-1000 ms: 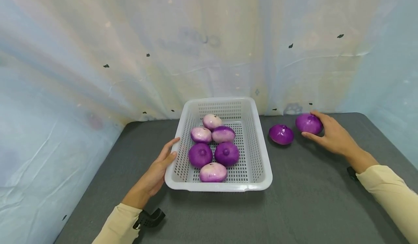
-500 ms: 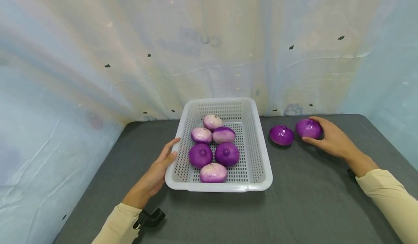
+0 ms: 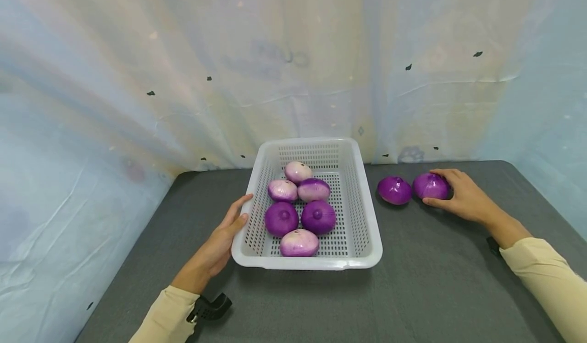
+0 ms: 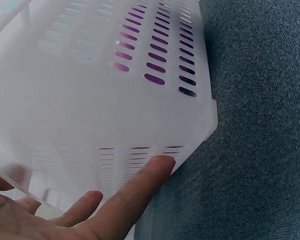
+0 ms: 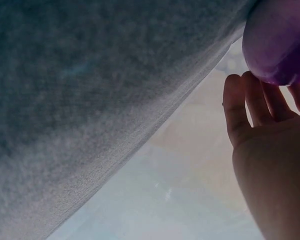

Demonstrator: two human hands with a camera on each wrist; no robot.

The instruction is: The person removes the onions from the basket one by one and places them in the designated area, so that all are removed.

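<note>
In the head view a white perforated plastic basket [image 3: 307,262] stands mid-table with several purple and pale onions in it, among them a pale one [image 3: 299,243] at the front. My left hand [image 3: 220,243] holds the basket's left rim; the left wrist view shows fingers [image 4: 127,202] against its outer wall. At the far right, my right hand [image 3: 465,195] grips a purple onion [image 3: 430,186], thumb on the near side and fingers over the back. Another purple onion [image 3: 394,190] sits close to its left. In the right wrist view the gripped onion [image 5: 280,45] is partly cut off.
The dark grey table [image 3: 321,307] ends at the back against a pale patterned curtain [image 3: 312,62]. More of this sheeting [image 3: 59,220] hangs along the left side. A black strap device [image 3: 210,307] sits on the left wrist.
The right hand has brought its onion slightly lower and nearer, close beside the other loose onion. The left hand and basket have stayed in place.
</note>
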